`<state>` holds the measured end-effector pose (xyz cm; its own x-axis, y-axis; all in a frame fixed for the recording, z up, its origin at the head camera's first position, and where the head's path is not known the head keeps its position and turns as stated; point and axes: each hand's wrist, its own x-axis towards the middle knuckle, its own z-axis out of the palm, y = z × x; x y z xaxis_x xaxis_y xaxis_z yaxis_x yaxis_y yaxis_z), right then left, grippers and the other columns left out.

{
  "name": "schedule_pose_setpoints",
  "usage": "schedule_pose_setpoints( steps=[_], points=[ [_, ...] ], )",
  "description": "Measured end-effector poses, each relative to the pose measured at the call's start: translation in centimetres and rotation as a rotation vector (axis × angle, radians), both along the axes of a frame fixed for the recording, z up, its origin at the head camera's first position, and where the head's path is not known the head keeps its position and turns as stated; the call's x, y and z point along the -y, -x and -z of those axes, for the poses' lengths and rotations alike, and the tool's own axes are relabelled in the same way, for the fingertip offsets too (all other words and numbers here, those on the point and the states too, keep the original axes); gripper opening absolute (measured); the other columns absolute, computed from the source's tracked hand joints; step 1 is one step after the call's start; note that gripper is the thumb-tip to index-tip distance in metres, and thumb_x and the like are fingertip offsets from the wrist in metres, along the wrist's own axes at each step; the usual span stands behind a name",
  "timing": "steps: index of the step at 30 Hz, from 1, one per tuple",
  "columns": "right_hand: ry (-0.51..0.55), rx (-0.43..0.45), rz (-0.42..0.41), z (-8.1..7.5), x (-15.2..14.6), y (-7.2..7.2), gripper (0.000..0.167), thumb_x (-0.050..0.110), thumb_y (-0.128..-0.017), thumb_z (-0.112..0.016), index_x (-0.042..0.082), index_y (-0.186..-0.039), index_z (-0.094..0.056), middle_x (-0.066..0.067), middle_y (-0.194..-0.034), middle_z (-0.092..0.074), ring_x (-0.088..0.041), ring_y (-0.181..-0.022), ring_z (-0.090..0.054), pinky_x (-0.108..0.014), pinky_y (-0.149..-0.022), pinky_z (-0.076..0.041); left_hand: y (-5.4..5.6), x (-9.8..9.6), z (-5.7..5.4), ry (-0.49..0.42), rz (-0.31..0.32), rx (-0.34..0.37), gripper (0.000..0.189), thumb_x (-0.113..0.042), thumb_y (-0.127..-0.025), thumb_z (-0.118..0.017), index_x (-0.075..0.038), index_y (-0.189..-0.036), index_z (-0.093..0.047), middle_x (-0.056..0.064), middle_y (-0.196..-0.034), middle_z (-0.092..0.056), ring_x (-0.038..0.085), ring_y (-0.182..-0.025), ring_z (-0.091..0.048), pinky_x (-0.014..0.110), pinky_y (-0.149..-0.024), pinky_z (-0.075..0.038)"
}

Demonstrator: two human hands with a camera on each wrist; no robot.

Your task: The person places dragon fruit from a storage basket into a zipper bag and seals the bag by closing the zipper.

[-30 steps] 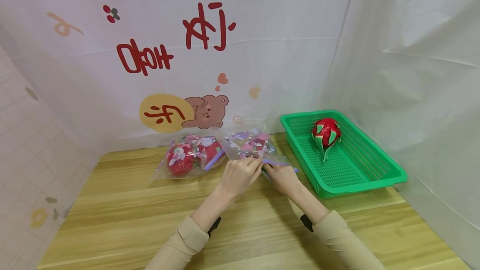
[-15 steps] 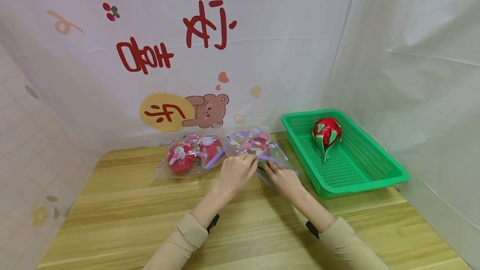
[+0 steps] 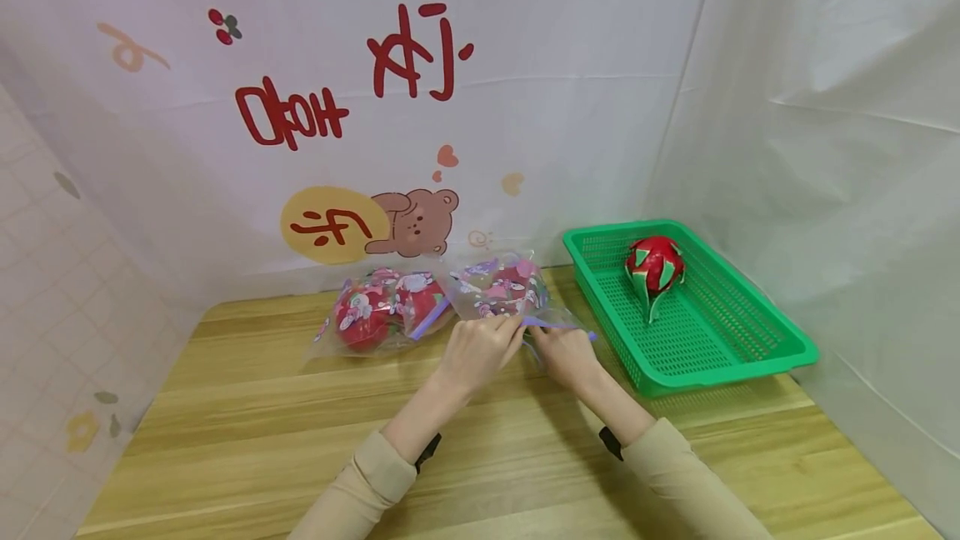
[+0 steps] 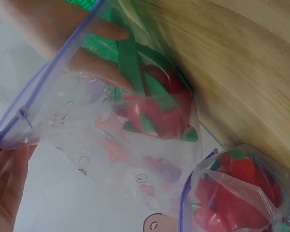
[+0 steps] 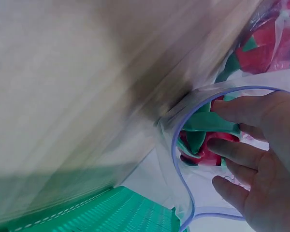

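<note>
In the head view my left hand (image 3: 480, 348) pinches the purple zip edge of a clear printed zip bag (image 3: 480, 277); the left wrist view shows the thumb and fingers on that edge. A red dragon fruit (image 4: 159, 108) with green leaves lies inside the bag. My right hand (image 5: 266, 154) reaches through the bag's mouth, its fingers spread and fairly straight. Its fingertips are right at the green leaves (image 5: 203, 121). From the head view, the right fingertips are hidden by the bag's edge.
To the left lies a second zip bag (image 3: 427, 327) holding red dragon fruit (image 3: 362, 319). At the right stands a green plastic basket (image 3: 720, 377) with one dragon fruit (image 3: 655, 263) in it. A white printed cloth (image 3: 562, 107) hangs behind the wooden table (image 3: 300, 448).
Half a second ago the bag's mouth gaped wider, and my right hand sat slightly lower with its fingers showing. Now that hand is deeper at the opening. My left hand keeps hold of the edge.
</note>
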<state>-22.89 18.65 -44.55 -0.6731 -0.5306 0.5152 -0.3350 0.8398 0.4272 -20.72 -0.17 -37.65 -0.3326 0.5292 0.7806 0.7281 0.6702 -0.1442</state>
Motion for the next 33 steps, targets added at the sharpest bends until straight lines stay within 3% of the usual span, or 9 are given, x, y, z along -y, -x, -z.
schedule_pose_setpoints(
  steps=[3,6,12,14,18,20,27,30,33],
  points=[
    [-0.006,-0.014,-0.001,0.0,-0.1,0.4,0.034,0.033,-0.069,-0.082,0.016,-0.091,-0.063,0.003,-0.048,-0.048,-0.007,-0.038,-0.031,-0.027,-0.032,-0.04,0.0,0.0,0.0,-0.006,0.004,-0.003,0.008,-0.015,-0.082,-0.072,-0.009,-0.086,-0.074,-0.002,-0.068,-0.071,0.006,-0.046,-0.059,0.014,-0.039,-0.038],
    [0.0,0.014,-0.014,0.2,-0.4,0.8,0.037,0.033,-0.071,-0.081,0.015,-0.098,-0.063,0.002,-0.053,-0.052,-0.008,-0.038,-0.034,-0.027,-0.032,-0.041,0.0,0.0,0.0,-0.022,0.008,0.046,0.009,-0.016,-0.083,-0.07,-0.009,-0.087,-0.074,-0.001,-0.07,-0.072,0.006,-0.048,-0.06,0.014,-0.039,-0.039],
    [0.049,0.088,-0.078,0.3,-1.2,0.3,0.045,0.017,-0.075,-0.077,0.014,-0.118,-0.065,-0.005,-0.091,-0.07,-0.015,-0.049,-0.052,-0.029,-0.034,-0.042,0.3,0.4,0.0,-0.025,-0.055,0.217,0.014,-0.021,-0.089,-0.065,-0.01,-0.091,-0.074,0.001,-0.082,-0.075,0.011,-0.055,-0.066,0.017,-0.043,-0.045],
    [0.063,0.116,-0.105,0.1,-1.4,-0.2,0.045,0.014,-0.075,-0.076,0.013,-0.119,-0.066,-0.006,-0.105,-0.071,-0.019,-0.058,-0.062,-0.03,-0.038,-0.045,0.4,0.6,0.1,-0.016,-0.069,0.238,0.015,-0.022,-0.09,-0.064,-0.01,-0.091,-0.074,0.001,-0.082,-0.075,0.012,-0.053,-0.065,0.017,-0.042,-0.044],
    [0.084,0.191,-0.159,-0.9,-1.6,-1.6,0.043,0.012,-0.077,-0.075,0.012,-0.119,-0.065,-0.009,-0.114,-0.07,-0.025,-0.08,-0.07,-0.033,-0.049,-0.053,0.6,0.8,0.3,-0.018,-0.06,0.234,0.013,-0.021,-0.089,-0.065,-0.011,-0.089,-0.073,0.001,-0.079,-0.075,0.01,-0.05,-0.062,0.015,-0.04,-0.039],
    [0.11,0.216,-0.203,-1.9,-1.8,-2.3,0.042,0.011,-0.077,-0.075,0.011,-0.117,-0.066,-0.009,-0.111,-0.07,-0.025,-0.083,-0.071,-0.032,-0.05,-0.053,0.7,0.9,0.4,-0.025,-0.05,0.226,0.012,-0.021,-0.088,-0.066,-0.011,-0.089,-0.073,0.0,-0.077,-0.075,0.008,-0.047,-0.059,0.014,-0.039,-0.035],
    [0.315,0.297,-0.359,-7.5,-3.4,-3.2,0.022,0.01,-0.078,-0.073,0.013,-0.1,-0.073,0.002,-0.082,-0.074,-0.007,-0.057,-0.061,-0.018,-0.047,-0.043,0.9,1.4,0.8,-0.041,-0.019,0.202,0.012,-0.019,-0.089,-0.065,-0.01,-0.089,-0.073,0.0,-0.073,-0.073,0.004,-0.042,-0.047,0.01,-0.039,-0.022],
    [0.411,0.406,-0.311,-10.2,-5.2,-2.1,0.017,0.013,-0.083,-0.071,0.014,-0.1,-0.074,0.003,-0.079,-0.074,-0.008,-0.064,-0.066,-0.019,-0.056,-0.05,1.0,1.7,0.9,-0.05,0.0,0.202,0.011,-0.018,-0.089,-0.065,-0.009,-0.088,-0.073,0.0,-0.069,-0.072,0.002,-0.041,-0.04,0.01,-0.04,-0.018],
    [0.515,0.528,-0.183,-12.3,-7.7,0.0,0.022,0.016,-0.088,-0.066,0.01,-0.108,-0.071,-0.003,-0.085,-0.075,-0.015,-0.071,-0.068,-0.029,-0.064,-0.054,1.0,1.9,1.0,-0.055,0.013,0.208,0.011,-0.017,-0.088,-0.065,-0.009,-0.088,-0.073,-0.002,-0.064,-0.069,0.0,-0.041,-0.035,0.01,-0.041,-0.015]
  ],
)
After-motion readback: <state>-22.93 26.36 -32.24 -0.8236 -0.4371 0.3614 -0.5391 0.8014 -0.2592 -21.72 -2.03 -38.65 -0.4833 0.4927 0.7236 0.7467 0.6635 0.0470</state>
